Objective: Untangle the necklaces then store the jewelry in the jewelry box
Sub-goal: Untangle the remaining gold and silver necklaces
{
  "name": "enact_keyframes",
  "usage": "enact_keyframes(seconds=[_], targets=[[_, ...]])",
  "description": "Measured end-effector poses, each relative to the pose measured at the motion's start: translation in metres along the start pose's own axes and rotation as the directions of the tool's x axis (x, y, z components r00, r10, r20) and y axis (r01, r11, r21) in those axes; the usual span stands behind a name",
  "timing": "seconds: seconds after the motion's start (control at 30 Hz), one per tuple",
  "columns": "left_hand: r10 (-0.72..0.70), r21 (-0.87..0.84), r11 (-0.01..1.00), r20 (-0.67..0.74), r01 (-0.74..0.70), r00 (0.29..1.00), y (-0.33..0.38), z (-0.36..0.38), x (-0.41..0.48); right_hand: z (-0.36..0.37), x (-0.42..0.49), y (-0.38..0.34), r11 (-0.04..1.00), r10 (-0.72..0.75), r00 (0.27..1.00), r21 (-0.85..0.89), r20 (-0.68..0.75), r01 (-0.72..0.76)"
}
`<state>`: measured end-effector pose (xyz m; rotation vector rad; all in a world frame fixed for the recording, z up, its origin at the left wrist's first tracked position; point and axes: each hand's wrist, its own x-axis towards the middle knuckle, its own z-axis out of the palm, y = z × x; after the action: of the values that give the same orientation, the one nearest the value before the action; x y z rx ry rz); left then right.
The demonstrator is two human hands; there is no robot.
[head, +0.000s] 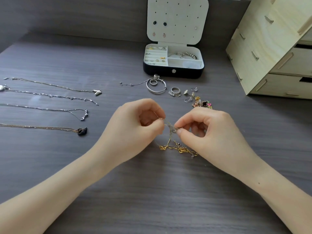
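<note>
Far left: four necklaces lie straightened and apart on the table (152,200); the nearest carries a black swan pendant (82,131). We judge these done. Left hand (135,125): fingers curled, thumb and forefinger pinching a fine strand at the left side of the knot (171,128). The knot is held lifted between the two hands, near centre. Below it a gold chain (179,148) trails down and lies bunched on the table with a thinner chain mixed in. How many chains are involved we cannot tell. Far beyond the knot stands the jewelry box (173,71), lid up, its compartments partly filled. A bangle (156,86) and rings lie loose just in front of it. Right hand (207,130): fingers curled, fingertips pinching the knot's right side. Small earrings and charms (202,103) lie just beyond it. Far right: a wooden drawer unit (270,48). Step in hand: untangling, last cluster by our reading; nothing loose is stored yet. The next move calls for easing one loop slack, not pulling the knot tighter. No brand, label or writing readable.
</note>
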<state>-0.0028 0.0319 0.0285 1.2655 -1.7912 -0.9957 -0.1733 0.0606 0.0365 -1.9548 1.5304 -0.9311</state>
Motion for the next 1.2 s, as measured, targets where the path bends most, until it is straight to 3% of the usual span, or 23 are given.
enact_keyframes(seconds=[0.07, 0.23, 0.37, 0.77, 1.0, 1.1, 1.2], targets=[[-0.057, -0.05, 0.997, 0.052, 0.06, 0.997, 0.001, -0.001, 0.001, -0.001, 0.0, -0.001, 0.999, -0.024, 1.0, 0.039, -0.004, 0.024], [-0.179, -0.276, 0.929, 0.243, 0.245, 0.953, 0.006, -0.003, 0.002, -0.008, 0.0, -0.005, 0.967, 0.088, 0.988, 0.226, 0.126, -0.115], [-0.199, -0.323, 0.898, 0.309, 0.299, 0.93, 0.012, -0.003, 0.001, -0.009, 0.0, -0.01, 0.933, 0.112, 0.978, 0.32, 0.176, -0.164], [-0.223, -0.243, 0.928, 0.248, 0.284, 0.943, 0.014, -0.003, 0.0, -0.01, 0.001, -0.015, 0.816, 0.153, 0.966, 0.525, 0.208, -0.243], [-0.159, -0.089, 0.981, 0.125, 0.171, 0.979, 0.002, -0.001, 0.0, -0.013, 0.004, -0.008, 0.821, 0.169, 0.964, 0.511, 0.207, -0.254], [-0.173, -0.151, 0.971, 0.09, 0.185, 0.981, 0.001, -0.002, 0.0, -0.014, 0.003, -0.007, 0.85, 0.167, 0.965, 0.466, 0.202, -0.245], [-0.158, -0.318, 0.927, 0.152, 0.199, 0.976, 0.004, -0.004, 0.0, -0.016, 0.003, -0.009, 0.839, 0.161, 0.973, 0.495, 0.167, -0.224]])
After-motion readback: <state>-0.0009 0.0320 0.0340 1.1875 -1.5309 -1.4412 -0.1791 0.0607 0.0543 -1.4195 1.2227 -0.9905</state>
